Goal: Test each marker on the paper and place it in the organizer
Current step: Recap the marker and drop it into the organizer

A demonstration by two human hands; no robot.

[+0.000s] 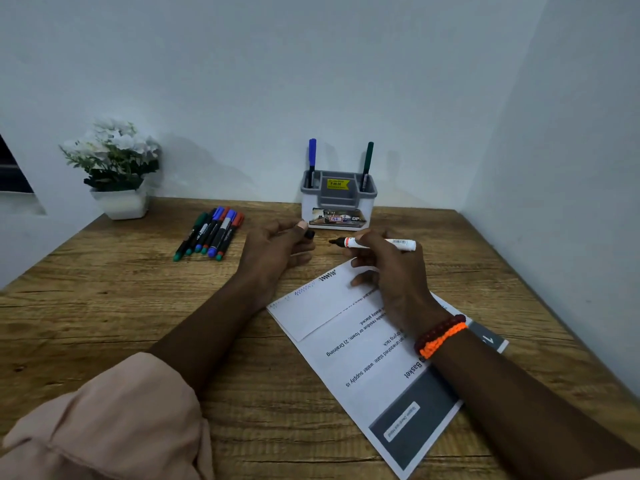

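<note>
- A white marker (379, 242) with a black tip is being held level in the right hand (388, 271), fingers curled around its barrel, just above the far edge of the paper (346, 327).
- Its black cap (309, 233) is being pinched in the grip of the left hand (277, 249), a small gap apart from the exposed tip.
- Judging by the zigzag marks (327, 275) on the paper, the cap is probably being put back on; the tip should be lined up straight with the cap and pushed in firmly.
- The organizer (337, 202), being used for two upright markers, one blue (312, 161) and one green (367, 166), is standing just behind the hands.
- A row of untested markers (209, 233) is lying to the left on the counter (138, 306).
- A wooden counter is being shown, set in a corner of pale walls, with a potted white flower (114, 168) at far left.
</note>
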